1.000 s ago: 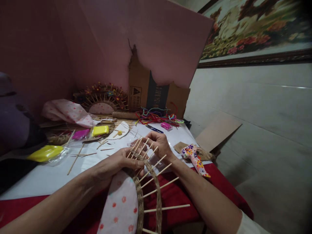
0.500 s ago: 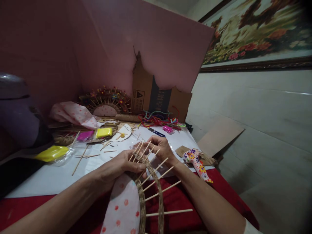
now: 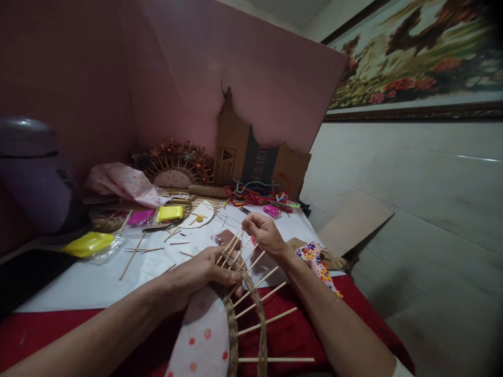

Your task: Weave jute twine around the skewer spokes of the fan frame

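Note:
My left hand [image 3: 206, 269] is closed round the upper end of a half-round craft piece [image 3: 204, 335]. This piece has a pale cloth face with red flowers, wooden sticks [image 3: 272, 317] fanning out from its edge, and bands of woven twine [image 3: 262, 324] running across them. Just above the stick tips, my right hand [image 3: 267, 235] pinches what looks like a thin strand of the twine, drawn up from the weave; its end is hidden in the fingers. Below that hand lies a brown packet [image 3: 226, 238] in clear wrap.
Loose sticks, yellow clay packs [image 3: 170, 213] and a cut white half-disc [image 3: 200, 214] lie on the white sheet. Behind stand a finished-looking fan piece [image 3: 173, 178] and torn cardboard [image 3: 231, 136]. Coloured pipe cleaners [image 3: 255, 196] are heaped there. Flowered cloth [image 3: 314, 256] lies at right.
My right hand has lifted up and away from the stick tips, drawing the strand. My left hand still grips the craft piece. The brown packet shows more fully.

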The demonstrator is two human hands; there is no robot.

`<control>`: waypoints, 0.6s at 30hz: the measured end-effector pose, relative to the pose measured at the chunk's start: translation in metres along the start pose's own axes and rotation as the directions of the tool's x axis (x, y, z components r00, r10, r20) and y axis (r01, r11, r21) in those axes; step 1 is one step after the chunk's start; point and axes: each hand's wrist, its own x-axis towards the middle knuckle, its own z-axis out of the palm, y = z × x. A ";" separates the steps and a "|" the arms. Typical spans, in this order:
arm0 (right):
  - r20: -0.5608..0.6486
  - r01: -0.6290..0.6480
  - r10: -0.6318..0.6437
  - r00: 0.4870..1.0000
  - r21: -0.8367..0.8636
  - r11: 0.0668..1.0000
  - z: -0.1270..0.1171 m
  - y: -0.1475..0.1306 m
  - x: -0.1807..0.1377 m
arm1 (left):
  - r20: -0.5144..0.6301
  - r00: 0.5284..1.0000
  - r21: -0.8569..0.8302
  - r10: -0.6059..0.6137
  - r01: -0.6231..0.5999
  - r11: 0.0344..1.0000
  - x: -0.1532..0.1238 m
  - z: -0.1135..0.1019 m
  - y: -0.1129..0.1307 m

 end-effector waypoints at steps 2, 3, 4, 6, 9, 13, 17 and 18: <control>-0.011 -0.026 0.026 1.000 0.011 1.000 0.002 -0.003 -0.001 | 0.003 1.000 0.012 0.009 -0.009 1.000 0.000 0.001 -0.002; -0.024 -0.040 0.041 0.999 0.023 0.999 0.003 -0.005 -0.002 | 0.003 1.000 0.018 0.011 -0.011 1.000 0.000 0.001 -0.002; -0.040 -0.052 0.053 0.998 0.039 0.998 0.004 -0.007 -0.002 | 0.003 1.000 0.021 0.013 -0.013 1.000 0.000 0.001 -0.003; -0.072 -0.059 0.064 0.995 0.065 0.996 0.005 -0.012 -0.004 | 0.000 1.000 0.020 0.014 -0.014 1.000 0.000 0.001 -0.005; -0.096 -0.039 0.047 0.994 0.082 0.996 0.005 -0.017 -0.005 | -0.014 1.000 0.008 0.016 -0.015 1.000 -0.001 0.002 -0.005; -0.082 -0.020 0.028 0.996 0.096 0.995 0.005 -0.027 -0.009 | -0.027 1.000 0.010 0.015 -0.014 1.000 -0.001 0.002 -0.005; 0.008 0.022 -0.022 1.000 0.035 0.999 0.011 -0.042 -0.016 | -0.018 0.999 0.055 0.036 -0.035 0.998 0.002 -0.001 -0.008; 0.039 0.048 -0.048 0.998 0.010 0.999 0.012 -0.046 -0.017 | -0.017 0.999 0.079 0.039 -0.038 0.996 0.003 -0.001 -0.008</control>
